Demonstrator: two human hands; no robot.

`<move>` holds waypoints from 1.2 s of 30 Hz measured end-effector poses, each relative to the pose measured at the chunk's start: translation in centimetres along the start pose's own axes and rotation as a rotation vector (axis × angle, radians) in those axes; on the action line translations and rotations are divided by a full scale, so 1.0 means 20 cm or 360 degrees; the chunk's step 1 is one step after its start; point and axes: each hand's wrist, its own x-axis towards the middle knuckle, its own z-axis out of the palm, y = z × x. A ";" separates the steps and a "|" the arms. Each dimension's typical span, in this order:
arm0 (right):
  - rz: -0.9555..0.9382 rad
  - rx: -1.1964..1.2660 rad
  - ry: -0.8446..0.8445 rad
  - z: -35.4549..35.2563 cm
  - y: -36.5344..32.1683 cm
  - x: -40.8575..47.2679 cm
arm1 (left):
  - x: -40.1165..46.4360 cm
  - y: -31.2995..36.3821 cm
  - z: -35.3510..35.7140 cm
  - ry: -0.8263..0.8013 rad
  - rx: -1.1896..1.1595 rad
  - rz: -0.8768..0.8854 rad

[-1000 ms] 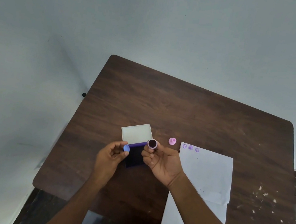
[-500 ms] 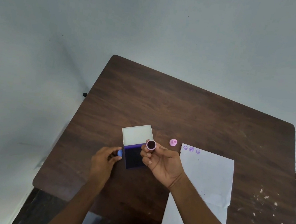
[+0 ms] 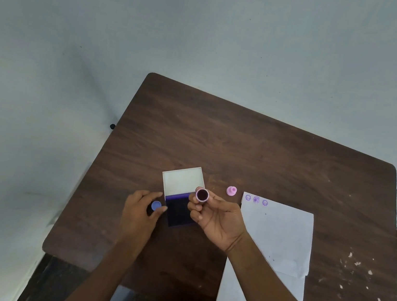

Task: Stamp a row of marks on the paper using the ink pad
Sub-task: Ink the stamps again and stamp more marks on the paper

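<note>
While only the head view is on offer, it shows the whole job laid out on the dark wooden table [image 3: 268,147]. The right hand [image 3: 219,216] is raised over the open ink pad [image 3: 180,212], its fingers and thumb pinched around a small round stamp [image 3: 202,195] whose dark, inked-looking face is turned up toward the camera. The left hand [image 3: 140,212] rests on the table just left of the pad, fingers curled around a small blue cap [image 3: 156,205] (it looks like the stamp's cover, though I cannot be sure). The pad's white lid [image 3: 183,181] lies flipped back on the far side.

To the right lies the paper [image 3: 279,236], with three purple marks [image 3: 256,200] in a row along its far left corner. A pink stamp [image 3: 231,191] stands on the table between the pad and the paper, touching neither.

As I judge it, the step in hand is checking or inking this stamp before adding a fourth mark. To do it well, turn the face down, press it flat and squarely onto the dark pad so the whole disc takes ink, then carry it to the spot just right of the third mark, keeping to the same line and spacing. Come straight down and lift straight up; any rocking or sliding would likely smear the print. The left hand could set the cap aside and steady the sheet.
</note>
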 end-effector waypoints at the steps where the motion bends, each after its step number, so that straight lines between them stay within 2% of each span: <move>1: 0.0001 -0.0001 -0.0007 0.00 0.00 0.00 | 0.00 0.06 -0.02 0.0054 -0.0099 0.0047; 4: 0.0007 0.0013 0.0014 -0.02 0.02 0.01 | 0.00 0.25 -0.07 0.0108 -0.0366 0.0253; 8: 0.0039 0.0096 0.0102 -0.05 0.05 0.02 | -0.02 0.39 -0.08 0.0004 -0.0445 0.0431; 17: 0.0114 0.0078 0.0031 -0.10 0.07 0.03 | -0.05 0.38 -0.06 0.0040 -0.0454 0.0329; 23: 0.0146 -0.0073 0.0003 -0.14 0.10 0.03 | -0.05 0.32 -0.06 0.0024 -0.0506 0.0278; 26: 0.0094 -0.0260 0.0078 -0.14 0.08 0.05 | -0.04 0.28 -0.03 0.0008 -0.0490 0.0233; 30: -0.0117 -0.0845 0.0406 -0.12 0.02 0.09 | -0.02 0.15 0.00 -0.0023 -0.0264 0.0208; 34: -0.0292 -0.2022 0.0883 -0.12 0.04 0.14 | 0.00 0.03 0.06 -0.0153 0.0185 0.0157; 36: -0.0334 -0.2567 0.0965 -0.12 0.09 0.15 | 0.00 0.01 0.09 -0.0220 0.0390 0.0186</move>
